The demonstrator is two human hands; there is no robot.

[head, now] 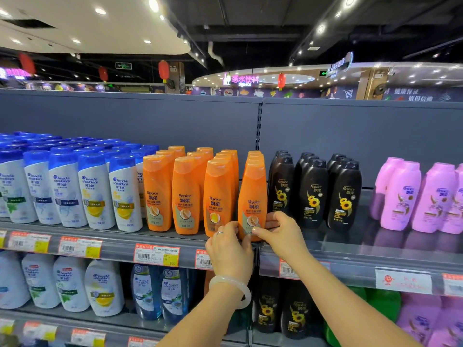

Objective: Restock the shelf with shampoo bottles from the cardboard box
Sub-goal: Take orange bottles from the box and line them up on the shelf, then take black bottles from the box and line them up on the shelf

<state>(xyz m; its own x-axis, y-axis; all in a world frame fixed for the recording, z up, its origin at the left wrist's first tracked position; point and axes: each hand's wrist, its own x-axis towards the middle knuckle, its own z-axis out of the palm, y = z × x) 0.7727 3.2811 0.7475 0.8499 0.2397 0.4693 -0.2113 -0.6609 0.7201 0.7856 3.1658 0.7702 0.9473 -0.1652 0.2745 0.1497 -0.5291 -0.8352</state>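
An orange Rejoice shampoo bottle (252, 194) stands upright at the front of the top shelf (350, 249), at the head of the rightmost orange row. My left hand (229, 249), with a ring and a pale bangle, grips its base from the left. My right hand (281, 232) pinches the base from the right. Three more rows of orange bottles (186, 194) stand to its left. The cardboard box is out of view.
White and blue Head & Shoulders bottles (67, 189) fill the shelf's left side. Black Rejoice bottles (312, 191) stand close on the right, then pink bottles (411, 196). Price tags (156, 255) line the shelf edge. A lower shelf holds more bottles (102, 286).
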